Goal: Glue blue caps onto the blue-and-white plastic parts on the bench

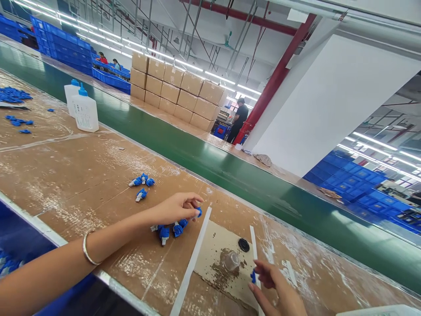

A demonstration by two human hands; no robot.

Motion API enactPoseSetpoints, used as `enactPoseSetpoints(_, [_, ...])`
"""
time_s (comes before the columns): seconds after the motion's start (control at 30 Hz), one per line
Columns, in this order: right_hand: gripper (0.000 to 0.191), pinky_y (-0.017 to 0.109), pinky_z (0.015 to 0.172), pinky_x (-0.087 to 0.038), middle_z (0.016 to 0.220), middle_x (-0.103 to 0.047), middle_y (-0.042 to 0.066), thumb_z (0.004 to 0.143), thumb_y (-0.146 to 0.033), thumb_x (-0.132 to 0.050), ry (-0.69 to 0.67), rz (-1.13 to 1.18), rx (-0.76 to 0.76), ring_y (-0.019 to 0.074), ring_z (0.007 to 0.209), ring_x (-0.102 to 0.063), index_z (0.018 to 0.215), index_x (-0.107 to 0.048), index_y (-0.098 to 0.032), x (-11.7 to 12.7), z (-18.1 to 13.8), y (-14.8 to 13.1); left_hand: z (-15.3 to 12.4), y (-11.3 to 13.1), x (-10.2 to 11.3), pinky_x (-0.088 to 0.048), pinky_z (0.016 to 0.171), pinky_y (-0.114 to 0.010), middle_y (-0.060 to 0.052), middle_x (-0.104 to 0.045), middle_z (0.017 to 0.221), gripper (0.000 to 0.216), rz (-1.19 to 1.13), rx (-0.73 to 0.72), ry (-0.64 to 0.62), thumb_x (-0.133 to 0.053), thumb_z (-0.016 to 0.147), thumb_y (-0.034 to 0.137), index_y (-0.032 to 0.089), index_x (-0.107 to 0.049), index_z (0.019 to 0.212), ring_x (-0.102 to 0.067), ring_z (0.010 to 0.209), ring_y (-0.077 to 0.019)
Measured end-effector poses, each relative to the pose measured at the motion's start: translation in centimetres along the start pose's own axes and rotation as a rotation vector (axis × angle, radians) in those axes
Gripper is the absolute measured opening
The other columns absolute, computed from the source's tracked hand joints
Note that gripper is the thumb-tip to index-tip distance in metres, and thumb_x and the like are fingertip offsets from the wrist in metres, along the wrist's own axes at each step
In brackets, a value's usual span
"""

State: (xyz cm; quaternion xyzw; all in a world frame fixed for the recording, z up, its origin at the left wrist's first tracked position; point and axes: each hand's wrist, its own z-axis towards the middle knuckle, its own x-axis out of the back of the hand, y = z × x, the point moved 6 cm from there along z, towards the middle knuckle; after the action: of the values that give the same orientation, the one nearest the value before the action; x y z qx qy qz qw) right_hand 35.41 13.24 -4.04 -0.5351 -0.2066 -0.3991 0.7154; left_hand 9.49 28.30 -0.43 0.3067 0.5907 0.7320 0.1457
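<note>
My left hand (182, 206), with a bangle on its wrist, reaches over the table, its thumb and fingers pinched on a small blue part (199, 212). Just below it lie several blue pieces with pale grey stems (164, 234). At the lower right, my right hand (278, 287) has another small blue part (253, 276) between thumb and fingers; its exact shape is too small to make out. Between the hands, a small clear cup (230, 261) stands on a taped-down cardboard sheet (215, 237) spotted with dark wet stains. A round black lid (244, 245) lies beside the cup.
More blue pieces (141, 194) lie left of my left arm. Two white bottles (86, 112) with blue caps stand farther left, near a blue pile (13, 94). A green conveyor belt (164, 131) runs behind the table. Stacked cartons (177, 90) and a person (240, 116) are beyond.
</note>
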Motion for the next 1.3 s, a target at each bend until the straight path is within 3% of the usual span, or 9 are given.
enactPoseSetpoints(0.1, [0.031, 0.033, 0.076, -0.046, 0.095, -0.06, 0.006, 0.081, -0.035, -0.047, -0.04, -0.034, 0.104, 0.0189, 0.086, -0.058, 0.109, -0.051, -0.021, -1.0, 1.1, -2.3, -0.2, -0.1, -1.9, -0.047, 0.067, -0.028, -0.002, -0.063, 0.083, 0.033, -0.197, 0.021, -0.06, -0.061, 0.075, 0.03, 0.016, -0.052, 0.104, -0.062, 0.069, -0.013])
enactPoseSetpoints(0.27, [0.035, 0.038, 0.08, -0.044, 0.098, -0.057, 0.006, 0.078, -0.021, -0.045, -0.16, -0.15, 0.22, 0.0213, 0.09, -0.054, 0.114, -0.048, -0.021, -2.0, 2.8, -3.9, -0.6, 0.1, -3.3, -0.045, 0.065, -0.025, -0.003, -0.064, 0.082, 0.032, -0.315, 0.004, -0.013, -0.064, 0.073, 0.03, 0.016, -0.055, 0.1, -0.059, 0.073, -0.0127])
enactPoseSetpoints(0.47, [0.036, 0.038, 0.079, -0.041, 0.095, -0.058, 0.006, 0.073, -0.011, -0.046, -0.279, -0.206, 0.232, 0.0231, 0.091, -0.051, 0.107, -0.053, -0.019, -2.8, 3.6, -5.1, -1.1, -0.6, -5.2, -0.047, 0.066, -0.03, -0.005, -0.063, 0.085, 0.038, -0.45, 0.079, -0.065, -0.069, 0.07, 0.032, 0.014, -0.055, 0.1, -0.059, 0.073, -0.0141])
enactPoseSetpoints(0.6, [0.036, 0.037, 0.083, -0.041, 0.099, -0.056, 0.005, 0.078, -0.019, -0.049, -0.261, -0.021, 0.14, 0.0202, 0.092, -0.052, 0.114, -0.048, -0.022, -2.5, 3.5, -5.3, -1.5, -0.7, -6.4, -0.049, 0.066, -0.033, -0.002, -0.061, 0.079, 0.044, -0.597, 0.118, -0.119, -0.072, 0.067, 0.032, 0.015, -0.051, 0.101, -0.06, 0.069, -0.014])
enactPoseSetpoints(0.7, [0.041, 0.034, 0.085, -0.042, 0.102, -0.057, 0.005, 0.08, -0.034, -0.055, -0.256, 0.265, -0.001, 0.0178, 0.094, -0.054, 0.118, -0.044, -0.024, -2.7, 3.0, -5.1, -1.8, -0.4, -7.4, -0.049, 0.066, -0.033, -0.001, -0.06, 0.079, 0.047, -0.664, 0.13, -0.17, -0.073, 0.067, 0.031, 0.016, -0.048, 0.103, -0.062, 0.069, -0.0145])
enactPoseSetpoints(0.83, [0.047, 0.03, 0.084, -0.045, 0.096, -0.058, 0.003, 0.073, -0.042, -0.065, -0.147, 0.663, -0.195, 0.016, 0.091, -0.056, 0.113, -0.049, -0.024, -3.3, 2.2, -5.6, -2.1, -0.4, -8.1, -0.05, 0.066, -0.032, 0.0, -0.06, 0.082, 0.05, -0.739, 0.133, -0.206, -0.074, 0.065, 0.029, 0.018, -0.046, 0.105, -0.063, 0.071, -0.0147])
enactPoseSetpoints(0.97, [0.049, 0.028, 0.08, -0.046, 0.091, -0.06, 0.002, 0.064, -0.04, -0.073, -0.064, 0.893, -0.326, 0.0156, 0.088, -0.057, 0.106, -0.055, -0.024, -4.0, 1.7, -6.9, -2.2, -0.4, -8.2, -0.05, 0.066, -0.029, 0.0, -0.059, 0.082, 0.046, -0.739, 0.117, -0.19, -0.074, 0.067, 0.029, 0.017, -0.049, 0.104, -0.061, 0.07, -0.0126])
enactPoseSetpoints(1.17, [0.048, 0.027, 0.076, -0.048, 0.088, -0.06, 0.001, 0.062, -0.039, -0.075, -0.051, 0.932, -0.366, 0.0157, 0.086, -0.056, 0.103, -0.056, -0.024, -4.9, 1.5, -7.7, -2.4, -0.1, -8.3, -0.048, 0.068, -0.028, -0.002, -0.059, 0.085, 0.044, -0.717, 0.101, -0.201, -0.072, 0.069, 0.029, 0.016, -0.051, 0.105, -0.06, 0.072, -0.0121])
enactPoseSetpoints(1.3, [0.046, 0.033, 0.078, -0.047, 0.093, -0.059, 0.002, 0.069, -0.042, -0.068, -0.028, 0.717, -0.252, 0.0175, 0.086, -0.057, 0.108, -0.052, -0.024, -5.1, 1.5, -7.2, -2.4, -0.1, -8.1, -0.047, 0.071, -0.029, -0.001, -0.059, 0.085, 0.042, -0.686, 0.09, -0.175, -0.072, 0.068, 0.027, 0.017, -0.052, 0.103, -0.059, 0.075, -0.0123])
